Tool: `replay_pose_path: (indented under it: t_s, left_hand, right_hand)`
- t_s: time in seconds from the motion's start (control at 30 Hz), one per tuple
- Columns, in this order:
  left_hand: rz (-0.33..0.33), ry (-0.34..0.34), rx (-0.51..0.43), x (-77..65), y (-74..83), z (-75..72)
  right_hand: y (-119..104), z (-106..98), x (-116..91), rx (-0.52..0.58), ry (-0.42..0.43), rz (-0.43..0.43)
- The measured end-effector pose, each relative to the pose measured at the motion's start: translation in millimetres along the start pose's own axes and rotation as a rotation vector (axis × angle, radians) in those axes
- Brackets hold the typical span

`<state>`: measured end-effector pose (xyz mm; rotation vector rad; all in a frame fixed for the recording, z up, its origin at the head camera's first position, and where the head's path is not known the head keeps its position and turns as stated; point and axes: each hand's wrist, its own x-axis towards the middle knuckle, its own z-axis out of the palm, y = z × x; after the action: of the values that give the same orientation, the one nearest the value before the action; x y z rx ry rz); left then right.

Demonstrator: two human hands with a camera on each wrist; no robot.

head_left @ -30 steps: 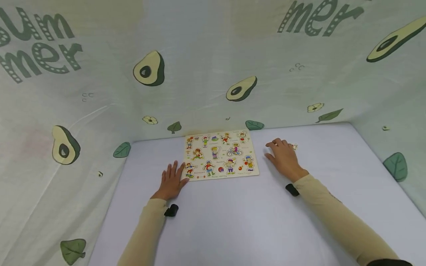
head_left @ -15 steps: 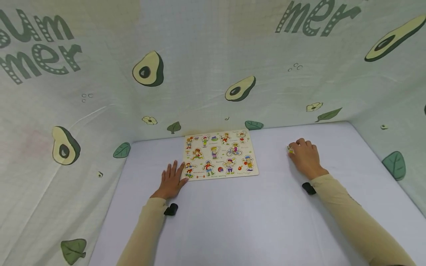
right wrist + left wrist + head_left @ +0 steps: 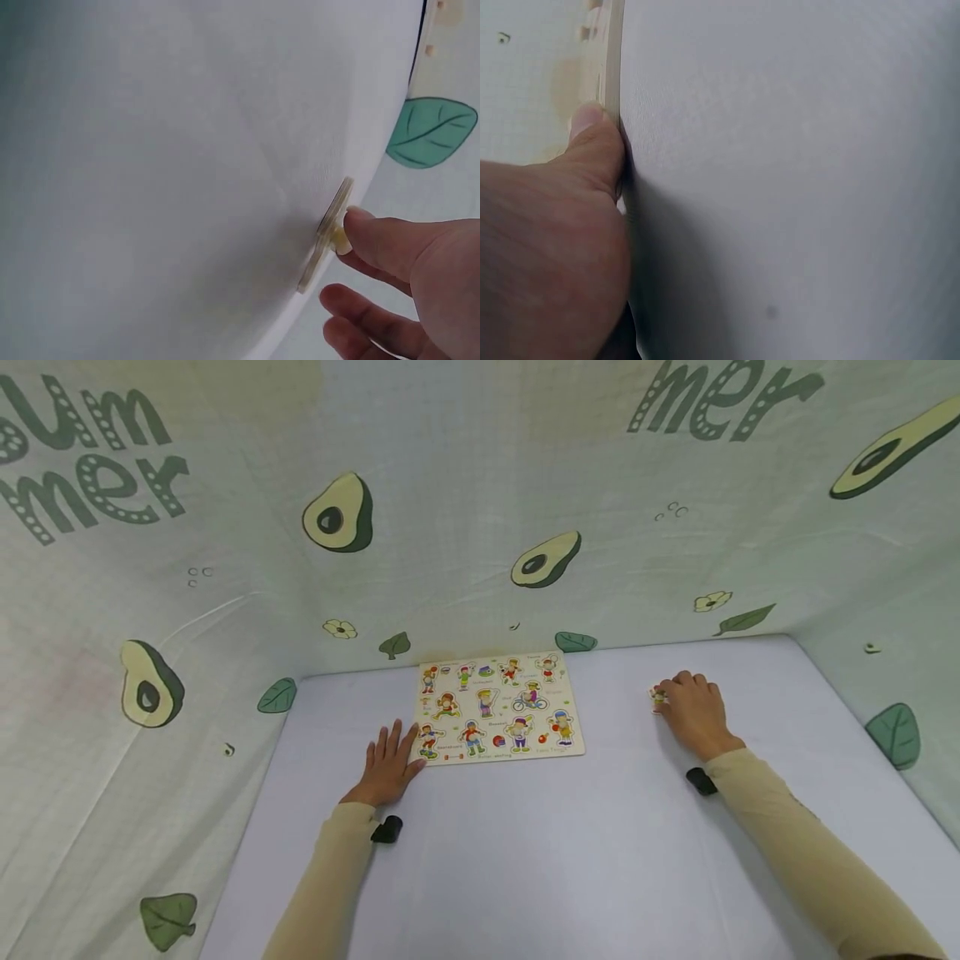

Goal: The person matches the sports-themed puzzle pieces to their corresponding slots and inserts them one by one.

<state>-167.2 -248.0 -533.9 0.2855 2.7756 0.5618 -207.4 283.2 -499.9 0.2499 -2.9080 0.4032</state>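
Note:
In the head view my left hand (image 3: 385,774) lies flat with fingers spread, its thumb and fingertips at the left edge of a wooden peg puzzle board (image 3: 467,700) printed with sports figures. The left wrist view shows the thumb (image 3: 592,135) against the board's edge (image 3: 613,60). To the right of the board, my right hand (image 3: 693,714) pinches a small figure-shaped puzzle piece (image 3: 657,698). Thumb and index finger hold its pale knob (image 3: 341,241) in the right wrist view, where the thin wooden piece (image 3: 310,270) appears edge-on, close over the table.
The white table (image 3: 517,852) reaches to a cloth backdrop (image 3: 450,510) printed with avocados and leaves, which rises behind it and at both sides. A black wrist camera (image 3: 387,829) is on the left wrist and another black wrist camera (image 3: 701,781) on the right.
My right hand has moved right from beside the board to the loose puzzle piece and taken its knob between thumb and finger. The left hand and the board have stayed in place.

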Motion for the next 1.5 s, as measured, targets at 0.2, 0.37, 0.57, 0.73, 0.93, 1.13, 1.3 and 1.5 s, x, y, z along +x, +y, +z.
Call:
replay_pose_path:
  t_s: [0.2,0.37,0.57,0.73,0.93,1.13,1.3,1.5]
  left_hand:
    - [-0.008,-0.003,0.007,2.0,0.5,0.0]
    - [-0.001,0.005,0.012,2.5,-0.5,1.3]
    - [0.009,0.010,-0.004,-1.0,-2.2,3.5]
    - [-0.001,0.004,0.015,-2.2,-3.5,4.9]
    - [0.000,0.007,0.013,-1.5,0.2,1.5]
    - [-0.005,-0.007,0.007,-2.0,2.6,-1.3]
    - [0.003,0.004,0.027,-1.3,-1.0,0.4]
    - [0.011,0.024,0.015,0.9,-2.5,3.8]
  right_hand:
    - [1.8,-1.6,8.2,0.013,-0.030,0.022]
    - [2.0,0.1,9.4,0.032,-0.020,0.018]
    - [-10.8,1.6,8.5,0.045,-0.017,0.006]
    - [-30.5,1.0,9.8,0.053,0.026,-0.049]
    - [-55.8,-0.2,17.6,0.056,0.044,-0.073]
    - [-79.8,2.2,26.2,0.074,0.023,-0.092]
    - [-99.4,7.1,34.7,0.099,0.028,-0.135]
    - [-121.4,15.6,47.3,0.126,0.023,-0.173]
